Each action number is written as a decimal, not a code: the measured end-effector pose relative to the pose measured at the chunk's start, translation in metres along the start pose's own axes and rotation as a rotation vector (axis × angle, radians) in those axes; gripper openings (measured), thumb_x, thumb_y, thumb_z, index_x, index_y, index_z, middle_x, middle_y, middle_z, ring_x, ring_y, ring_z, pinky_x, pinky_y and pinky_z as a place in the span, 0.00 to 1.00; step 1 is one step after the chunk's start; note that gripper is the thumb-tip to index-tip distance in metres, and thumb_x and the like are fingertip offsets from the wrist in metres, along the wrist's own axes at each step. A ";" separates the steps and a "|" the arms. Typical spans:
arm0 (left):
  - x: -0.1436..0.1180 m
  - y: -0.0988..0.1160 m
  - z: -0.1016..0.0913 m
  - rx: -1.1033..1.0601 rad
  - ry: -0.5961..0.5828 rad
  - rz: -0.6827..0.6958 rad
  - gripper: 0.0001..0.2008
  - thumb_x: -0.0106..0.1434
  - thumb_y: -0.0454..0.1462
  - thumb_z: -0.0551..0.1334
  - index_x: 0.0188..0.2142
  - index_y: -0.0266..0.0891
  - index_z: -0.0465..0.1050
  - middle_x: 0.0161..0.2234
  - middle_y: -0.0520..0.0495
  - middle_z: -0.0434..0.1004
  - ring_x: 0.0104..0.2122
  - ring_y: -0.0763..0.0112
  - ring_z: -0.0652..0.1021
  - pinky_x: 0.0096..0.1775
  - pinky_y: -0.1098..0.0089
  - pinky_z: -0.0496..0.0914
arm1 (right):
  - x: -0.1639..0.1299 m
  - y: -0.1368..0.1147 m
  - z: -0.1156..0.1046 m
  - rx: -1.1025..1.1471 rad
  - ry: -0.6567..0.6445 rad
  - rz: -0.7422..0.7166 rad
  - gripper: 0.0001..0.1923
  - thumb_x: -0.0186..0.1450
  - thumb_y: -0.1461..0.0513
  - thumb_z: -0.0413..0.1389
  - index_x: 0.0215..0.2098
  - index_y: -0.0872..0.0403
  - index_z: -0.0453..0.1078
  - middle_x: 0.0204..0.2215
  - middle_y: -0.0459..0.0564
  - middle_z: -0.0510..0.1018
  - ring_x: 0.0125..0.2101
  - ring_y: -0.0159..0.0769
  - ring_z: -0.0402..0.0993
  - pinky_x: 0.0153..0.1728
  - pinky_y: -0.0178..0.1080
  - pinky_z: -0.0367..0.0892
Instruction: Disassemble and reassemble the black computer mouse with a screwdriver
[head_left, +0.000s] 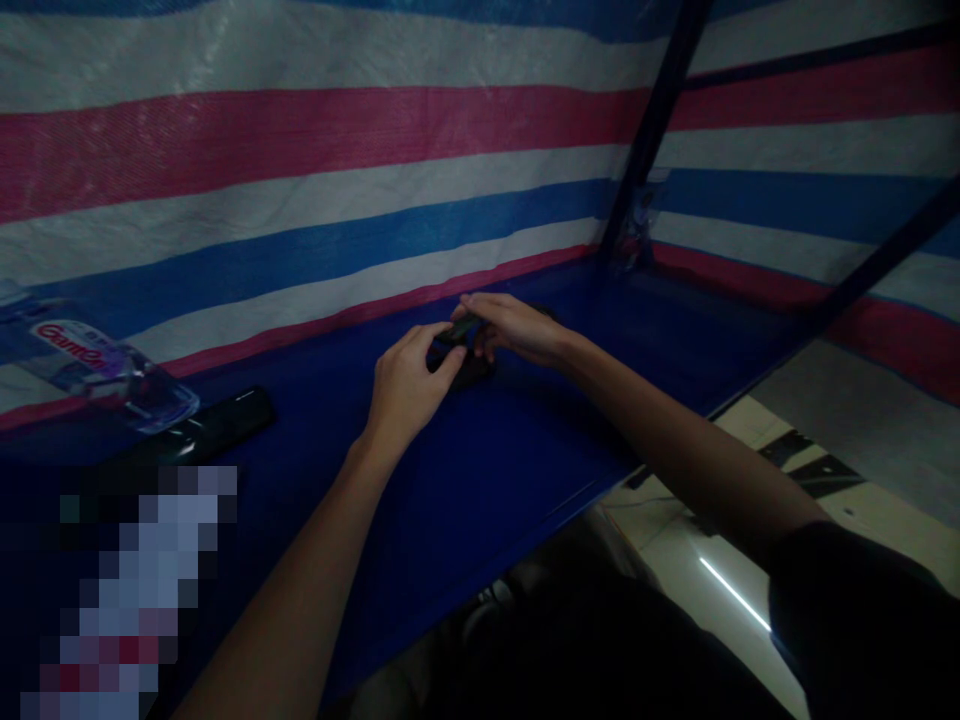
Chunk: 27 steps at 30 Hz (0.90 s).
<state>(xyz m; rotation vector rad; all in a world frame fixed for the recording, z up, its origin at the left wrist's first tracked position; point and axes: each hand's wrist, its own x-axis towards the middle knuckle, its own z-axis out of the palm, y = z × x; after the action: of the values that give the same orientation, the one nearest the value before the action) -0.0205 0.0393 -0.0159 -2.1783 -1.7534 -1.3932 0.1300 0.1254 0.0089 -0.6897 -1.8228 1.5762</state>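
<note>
Both of my hands meet over a small dark object (466, 352) on the blue table (480, 480) near the striped back wall. My left hand (409, 385) curls around the object's left side with the thumb against it. My right hand (514, 327) reaches in from the right, its fingers pinching the top of the same object. The light is dim and I cannot tell what the object is.
A clear plastic water bottle (97, 370) lies at the far left by the wall. In front of it lies a long black object (214, 425). A dark metal post (649, 130) rises at the table's back right corner. Tiled floor (750, 560) shows beyond the right edge.
</note>
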 end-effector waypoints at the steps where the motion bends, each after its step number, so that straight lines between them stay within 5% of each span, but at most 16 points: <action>1: 0.000 0.000 0.000 -0.040 0.016 -0.033 0.13 0.61 0.40 0.61 0.44 0.40 0.75 0.41 0.47 0.80 0.39 0.66 0.78 0.44 0.65 0.70 | 0.000 -0.001 0.000 0.004 -0.014 -0.025 0.13 0.70 0.57 0.48 0.34 0.57 0.68 0.30 0.47 0.73 0.19 0.23 0.69 0.15 0.27 0.63; 5: 0.002 0.001 -0.001 -0.170 0.048 -0.148 0.13 0.63 0.44 0.58 0.40 0.39 0.76 0.34 0.48 0.81 0.33 0.68 0.78 0.38 0.68 0.70 | 0.000 0.000 0.000 -0.069 -0.023 -0.089 0.11 0.68 0.57 0.52 0.32 0.57 0.67 0.25 0.44 0.71 0.19 0.23 0.68 0.15 0.26 0.61; 8: 0.003 -0.002 0.001 -0.216 0.083 -0.191 0.16 0.63 0.45 0.57 0.45 0.38 0.73 0.38 0.45 0.80 0.35 0.68 0.78 0.38 0.67 0.70 | 0.002 0.002 -0.002 -0.127 0.021 -0.062 0.14 0.68 0.58 0.51 0.27 0.57 0.67 0.17 0.42 0.67 0.15 0.22 0.64 0.14 0.27 0.57; 12: 0.003 -0.006 0.006 -0.167 0.078 -0.084 0.28 0.57 0.42 0.65 0.56 0.41 0.64 0.51 0.41 0.73 0.41 0.66 0.76 0.37 0.67 0.71 | 0.003 0.002 -0.003 -0.067 0.099 -0.012 0.14 0.68 0.59 0.52 0.27 0.58 0.68 0.15 0.41 0.66 0.13 0.22 0.61 0.14 0.27 0.55; 15: 0.002 -0.008 0.006 -0.064 0.043 -0.020 0.24 0.57 0.38 0.65 0.53 0.41 0.67 0.49 0.43 0.74 0.39 0.67 0.76 0.39 0.65 0.72 | 0.002 0.001 -0.003 -0.024 0.104 0.040 0.14 0.68 0.59 0.51 0.27 0.58 0.69 0.14 0.43 0.66 0.13 0.23 0.61 0.14 0.28 0.56; 21: 0.002 -0.004 0.002 -0.037 0.035 -0.074 0.17 0.58 0.41 0.64 0.46 0.39 0.72 0.40 0.46 0.79 0.32 0.68 0.78 0.40 0.65 0.70 | 0.004 0.004 -0.005 -0.049 0.049 0.115 0.19 0.69 0.54 0.49 0.29 0.59 0.70 0.19 0.49 0.71 0.17 0.26 0.65 0.16 0.30 0.59; 24: 0.002 -0.001 0.001 -0.078 0.036 -0.130 0.14 0.60 0.44 0.61 0.41 0.38 0.74 0.37 0.46 0.80 0.33 0.68 0.78 0.38 0.67 0.69 | 0.006 0.006 -0.004 -0.032 0.078 0.075 0.19 0.69 0.52 0.48 0.36 0.59 0.70 0.30 0.52 0.75 0.22 0.27 0.69 0.19 0.30 0.64; 27: 0.002 -0.001 0.000 -0.041 0.040 -0.183 0.16 0.64 0.47 0.56 0.34 0.38 0.75 0.30 0.48 0.79 0.29 0.69 0.77 0.34 0.69 0.66 | 0.003 0.006 0.000 0.067 -0.036 0.005 0.16 0.70 0.54 0.48 0.41 0.58 0.68 0.32 0.50 0.74 0.25 0.27 0.71 0.25 0.31 0.69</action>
<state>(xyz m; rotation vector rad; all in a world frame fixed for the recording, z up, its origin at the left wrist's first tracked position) -0.0213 0.0411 -0.0151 -2.0378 -1.9704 -1.5111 0.1282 0.1286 0.0031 -0.6390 -1.7870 1.6547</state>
